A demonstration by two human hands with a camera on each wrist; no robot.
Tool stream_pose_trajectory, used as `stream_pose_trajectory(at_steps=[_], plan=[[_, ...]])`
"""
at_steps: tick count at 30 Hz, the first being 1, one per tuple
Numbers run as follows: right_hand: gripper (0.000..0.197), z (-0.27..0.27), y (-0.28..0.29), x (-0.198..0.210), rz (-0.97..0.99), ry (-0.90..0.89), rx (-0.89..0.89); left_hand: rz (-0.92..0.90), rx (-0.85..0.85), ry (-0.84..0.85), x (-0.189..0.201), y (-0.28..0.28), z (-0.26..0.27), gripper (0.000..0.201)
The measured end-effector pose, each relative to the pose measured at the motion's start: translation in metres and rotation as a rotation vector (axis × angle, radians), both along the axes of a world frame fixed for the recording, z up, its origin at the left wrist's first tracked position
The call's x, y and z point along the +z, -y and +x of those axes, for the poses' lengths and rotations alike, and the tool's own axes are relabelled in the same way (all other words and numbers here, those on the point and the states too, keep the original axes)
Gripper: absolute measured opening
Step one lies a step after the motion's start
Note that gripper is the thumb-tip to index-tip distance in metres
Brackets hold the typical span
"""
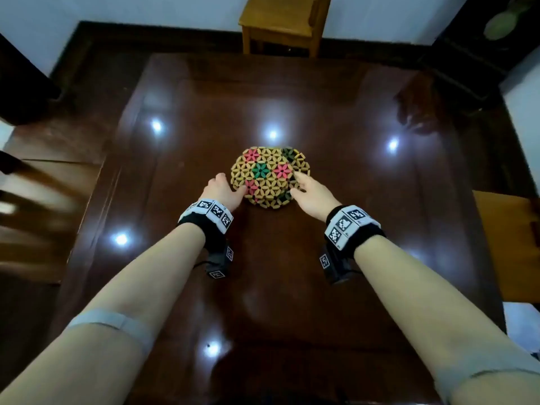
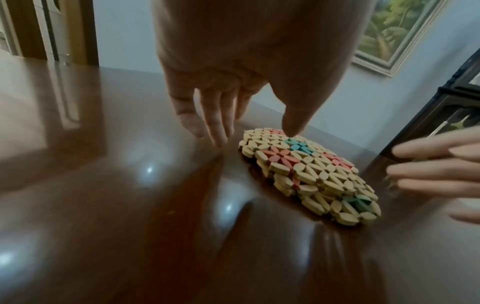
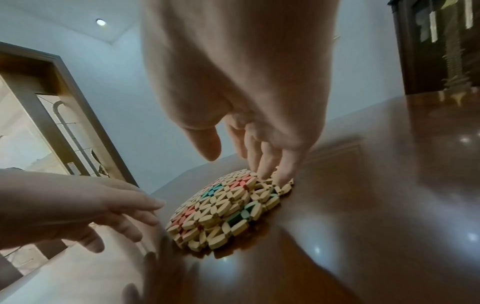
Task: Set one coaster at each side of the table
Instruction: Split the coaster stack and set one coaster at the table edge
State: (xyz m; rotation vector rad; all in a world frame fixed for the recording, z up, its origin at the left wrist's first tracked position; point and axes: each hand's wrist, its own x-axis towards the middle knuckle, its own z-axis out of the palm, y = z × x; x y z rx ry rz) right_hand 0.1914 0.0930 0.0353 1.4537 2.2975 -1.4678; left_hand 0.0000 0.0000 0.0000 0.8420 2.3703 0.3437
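A stack of round beaded wooden coasters (image 1: 268,176) (image 2: 311,172) (image 3: 226,207), tan with pink and green flower patterns, lies at the middle of the dark glossy table (image 1: 263,302). The lower ones peek out at the right and near edges. My left hand (image 1: 230,188) (image 2: 255,136) is at the stack's left edge, its thumb tip touching the top coaster and its straight fingers reaching down to the table beside it. My right hand (image 1: 295,184) (image 3: 240,167) is at the right edge, fingertips resting on the coasters' rim, thumb lifted clear. Neither hand grips anything.
A light wooden chair (image 1: 280,24) stands at the table's far side. A dark cabinet (image 1: 482,54) is at the back right, a wooden seat (image 1: 505,229) at the right side, and blurred wooden furniture (image 1: 35,200) at the left.
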Motion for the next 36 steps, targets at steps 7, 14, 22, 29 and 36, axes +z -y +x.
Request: stream_pose_trajectory(at_steps=[7, 14, 22, 29, 36], plan=[[0.063, -0.03, -0.008, -0.022, -0.035, 0.063, 0.008, 0.013, 0.046, 0.147, -0.011, -0.011, 0.008, 0.051], [0.054, -0.031, 0.002, -0.032, 0.19, -0.062, -0.133, 0.103, 0.152, 0.021, -0.015, -0.005, 0.013, 0.055], [0.04, -0.029, 0.004, -0.024, 0.092, -0.301, -0.483, 0.396, 0.2, 0.195, -0.004, 0.003, 0.025, 0.045], [0.029, 0.01, 0.044, -0.004, -0.049, -0.34, -0.627, 0.375, 0.032, 0.323, 0.014, 0.048, 0.046, 0.078], [0.015, 0.067, 0.135, -0.002, -0.038, -0.231, -0.551, 0.247, -0.122, 0.403, 0.019, 0.135, 0.076, 0.073]])
